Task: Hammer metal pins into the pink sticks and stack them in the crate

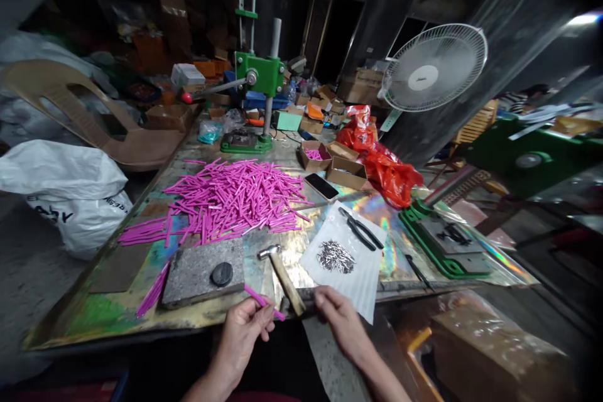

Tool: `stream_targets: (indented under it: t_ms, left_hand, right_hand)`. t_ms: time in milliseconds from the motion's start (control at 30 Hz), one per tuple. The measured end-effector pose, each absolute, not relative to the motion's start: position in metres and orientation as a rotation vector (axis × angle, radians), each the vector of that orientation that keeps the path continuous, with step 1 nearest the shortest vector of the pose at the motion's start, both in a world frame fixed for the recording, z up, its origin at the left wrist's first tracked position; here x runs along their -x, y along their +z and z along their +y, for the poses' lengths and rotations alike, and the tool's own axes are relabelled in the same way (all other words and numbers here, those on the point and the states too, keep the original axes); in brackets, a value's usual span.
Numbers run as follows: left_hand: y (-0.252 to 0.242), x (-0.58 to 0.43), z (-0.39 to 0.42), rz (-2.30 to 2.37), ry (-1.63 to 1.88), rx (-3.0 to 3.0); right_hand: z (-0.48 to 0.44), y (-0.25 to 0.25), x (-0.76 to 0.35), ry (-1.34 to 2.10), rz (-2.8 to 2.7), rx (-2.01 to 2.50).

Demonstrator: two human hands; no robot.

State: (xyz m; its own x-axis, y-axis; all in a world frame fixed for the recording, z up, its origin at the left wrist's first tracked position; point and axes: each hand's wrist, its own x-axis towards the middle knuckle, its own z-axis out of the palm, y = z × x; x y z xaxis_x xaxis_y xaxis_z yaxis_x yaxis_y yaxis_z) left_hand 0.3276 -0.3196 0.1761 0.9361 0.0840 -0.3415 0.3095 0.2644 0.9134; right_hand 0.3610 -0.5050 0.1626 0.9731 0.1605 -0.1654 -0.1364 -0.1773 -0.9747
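Observation:
Between the thumb and fingers of my left hand is a thin pink stick, held at a slant over the table's front edge. My right hand is a little to the right of the hammer; its fingers are pressed together, and whatever they may pinch is too small to make out. The hammer lies with its handle toward me. Behind my left hand sits a grey stone block with a round black piece on top. Small metal pins lie heaped on a white foam sheet beside black-handled pliers.
A large heap of pink sticks covers the table's left middle. Green presses stand at the back and right. A phone, small cardboard boxes and red plastic bags lie behind. A fan stands beyond.

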Motion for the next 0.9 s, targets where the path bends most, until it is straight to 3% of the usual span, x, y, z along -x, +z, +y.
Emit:
stream_targets:
  t_ms: [133,333,733,900]
  left_hand:
    - [0.174,-0.327,-0.324,0.309,-0.216,-1.282]
    - [0.182,-0.319,-0.307,0.198,-0.435,-0.969]
    - [0.168,-0.315,-0.308,0.186,-0.733,-1.376]
    - [0.156,-0.319,-0.303,0.165,-0.617,-1.485]
  right_hand:
    - [-0.463,0.164,-0.341,0.549,-0.125,1.419]
    - [-0.462,0.163,-0.342,0.491,-0.152,1.327]
    - [-0.484,0.184,-0.351,0.314,-0.657,1.982]
    - [-0.517,0.162,-0.385,-0.033,-0.364,2.451]
